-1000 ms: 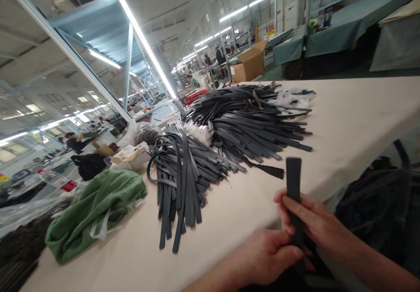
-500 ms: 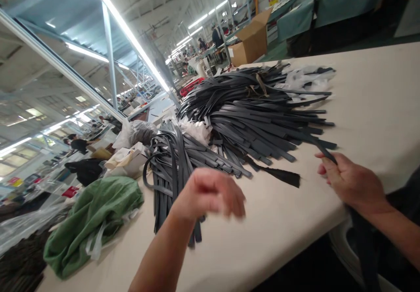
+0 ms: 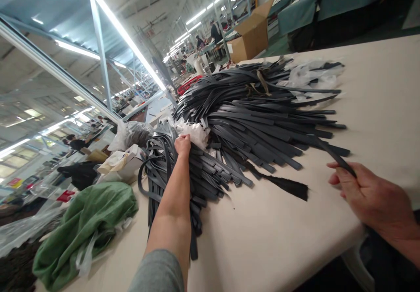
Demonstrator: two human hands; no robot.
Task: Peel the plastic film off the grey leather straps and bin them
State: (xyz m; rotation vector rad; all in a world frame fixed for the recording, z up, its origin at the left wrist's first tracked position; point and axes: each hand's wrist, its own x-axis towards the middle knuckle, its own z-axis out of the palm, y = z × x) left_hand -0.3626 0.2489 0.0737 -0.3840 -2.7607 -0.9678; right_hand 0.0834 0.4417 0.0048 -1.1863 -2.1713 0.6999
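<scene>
My right hand (image 3: 374, 191) grips a dark grey strap (image 3: 336, 154) between thumb and fingers, over the table's front right. The strap runs back toward the large pile of similar straps (image 3: 256, 121). With the arm stretched far forward, my left hand (image 3: 183, 144) is closed at the near edge of a white crumpled heap (image 3: 196, 133), which looks like thin plastic or paper pieces. Whatever its fingers pinch is too small to make out. Beneath and around my left forearm lies a smaller pile of straps (image 3: 210, 167).
A frayed black fabric strip (image 3: 288, 187) lies on the pale table (image 3: 256, 235). Left are a green cloth (image 3: 88, 226), an open white box (image 3: 129, 163) and a grey-white plastic bag (image 3: 131, 134). A cardboard box (image 3: 251, 38) stands behind the table; people work farther back.
My left hand has reached forward from above the table's front to the white heap and closed there. My right hand still holds the strap, a little lower and farther right in view.
</scene>
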